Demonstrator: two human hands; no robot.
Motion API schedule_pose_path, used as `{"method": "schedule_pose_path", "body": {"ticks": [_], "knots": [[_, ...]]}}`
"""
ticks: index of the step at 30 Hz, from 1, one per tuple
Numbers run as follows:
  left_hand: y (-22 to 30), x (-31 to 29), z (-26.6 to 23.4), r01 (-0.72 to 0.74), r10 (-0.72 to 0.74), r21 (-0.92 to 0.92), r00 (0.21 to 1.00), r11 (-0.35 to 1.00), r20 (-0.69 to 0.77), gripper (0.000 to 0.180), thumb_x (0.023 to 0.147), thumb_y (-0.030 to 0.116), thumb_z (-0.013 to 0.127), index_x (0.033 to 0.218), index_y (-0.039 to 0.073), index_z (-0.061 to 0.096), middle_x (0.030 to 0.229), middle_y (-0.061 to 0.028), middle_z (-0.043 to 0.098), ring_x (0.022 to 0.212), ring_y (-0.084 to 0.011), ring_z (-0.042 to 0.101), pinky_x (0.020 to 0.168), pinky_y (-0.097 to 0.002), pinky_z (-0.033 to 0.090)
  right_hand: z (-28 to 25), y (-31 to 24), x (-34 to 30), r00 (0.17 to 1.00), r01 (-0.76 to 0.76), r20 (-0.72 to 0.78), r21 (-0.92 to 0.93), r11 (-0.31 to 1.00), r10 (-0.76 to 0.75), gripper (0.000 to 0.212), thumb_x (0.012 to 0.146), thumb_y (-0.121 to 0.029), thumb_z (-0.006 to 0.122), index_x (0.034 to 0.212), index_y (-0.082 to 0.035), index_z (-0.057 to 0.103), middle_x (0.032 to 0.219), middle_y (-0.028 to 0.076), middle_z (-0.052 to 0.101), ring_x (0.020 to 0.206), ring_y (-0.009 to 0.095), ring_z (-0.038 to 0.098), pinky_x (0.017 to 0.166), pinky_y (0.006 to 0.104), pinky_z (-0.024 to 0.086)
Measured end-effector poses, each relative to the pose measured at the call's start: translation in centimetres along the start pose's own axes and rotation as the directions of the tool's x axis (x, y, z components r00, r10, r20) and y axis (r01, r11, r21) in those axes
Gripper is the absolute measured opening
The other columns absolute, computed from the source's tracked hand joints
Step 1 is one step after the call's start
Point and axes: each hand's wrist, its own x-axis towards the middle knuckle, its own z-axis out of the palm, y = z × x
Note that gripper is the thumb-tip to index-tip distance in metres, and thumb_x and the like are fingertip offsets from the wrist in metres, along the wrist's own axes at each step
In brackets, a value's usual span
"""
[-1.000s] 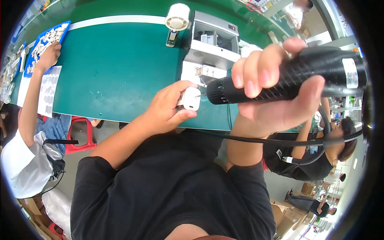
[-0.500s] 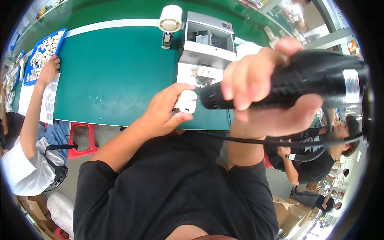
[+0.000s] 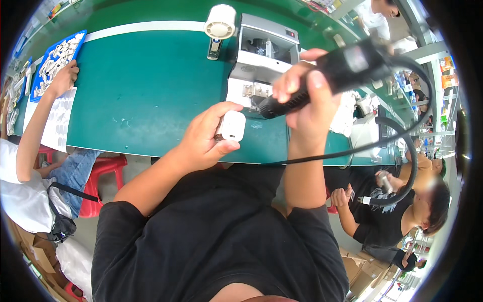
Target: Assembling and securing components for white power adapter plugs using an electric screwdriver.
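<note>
My left hand (image 3: 200,136) grips a white handle-shaped plastic part (image 3: 233,126), its rounded end with a small dark slot facing up. In my right hand (image 3: 309,95) is a black corded electric screwdriver (image 3: 347,65), tilted with its narrow nose down and left. That nose is close to the front of a grey and white screw feeder (image 3: 247,71); whether they touch I cannot tell. The screwdriver's nose and the white part are apart. Beside the feeder stands a white handheld fan (image 3: 221,22) with a round slotted head.
A green-topped bench (image 3: 146,95) runs across. At left, a co-worker's hand (image 3: 64,79) is at a blue tray (image 3: 80,44) of white parts. The black cable (image 3: 332,155) crosses over my right forearm. Another person (image 3: 375,216) sits at right. A red stool (image 3: 108,176) stands at left.
My right hand has moved down and away from me, taking the screwdriver toward the feeder's front. My left hand with the white part has barely shifted.
</note>
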Motion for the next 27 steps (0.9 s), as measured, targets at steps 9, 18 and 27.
{"method": "schedule_pose_path", "body": {"ticks": [9, 18, 27], "knots": [[0.3, 0.4, 0.4, 0.036, -0.036, -0.012, 0.999, 0.999, -0.037, 0.058, 0.08, 0.042, 0.063, 0.119, 0.002, 0.046, 0.095, -0.0116, 0.056, 0.079, -0.0229, 0.056, 0.07, -0.03, 0.046, -1.1, 1.1, 1.2, 0.997, -0.033, -0.066, -0.073, 0.997, 0.028, 0.019, 0.081, -0.001, 0.056, 0.098, 0.003, 0.049, 0.061, 0.009, 0.054, 0.05, 0.017, 0.053, 0.05, 0.029, 0.045], [0.6, 1.0, 0.3, 0.047, -0.05, 0.066, 0.998, 0.997, 0.047, 0.06, 0.083, 0.044, 0.061, 0.121, 0.0, 0.042, 0.089, -0.0061, 0.053, 0.076, -0.013, 0.05, 0.068, -0.0255, 0.042, -0.5, -2.3, 1.0, 0.996, -0.011, 0.089, 0.072, 0.997, 0.005, 0.047, 0.089, -0.04, 0.047, 0.113, 0.0, 0.045, 0.065, 0.005, 0.05, 0.05, 0.017, 0.048, 0.052, 0.0345, 0.043], [1.2, 1.3, 0.6, 0.038, -0.043, 0.136, 0.999, 0.99, 0.032, 0.054, 0.078, 0.041, 0.066, 0.113, 0.004, 0.048, 0.095, -0.014, 0.057, 0.082, -0.0305, 0.057, 0.072, -0.0351, 0.046, 2.6, -3.7, 1.9, 0.981, 0.061, 0.168, 0.2, 0.978, -0.096, 0.054, 0.09, -0.045, 0.043, 0.115, 0.002, 0.047, 0.069, 0.007, 0.05, 0.053, 0.017, 0.048, 0.054, 0.0329, 0.042]]}}
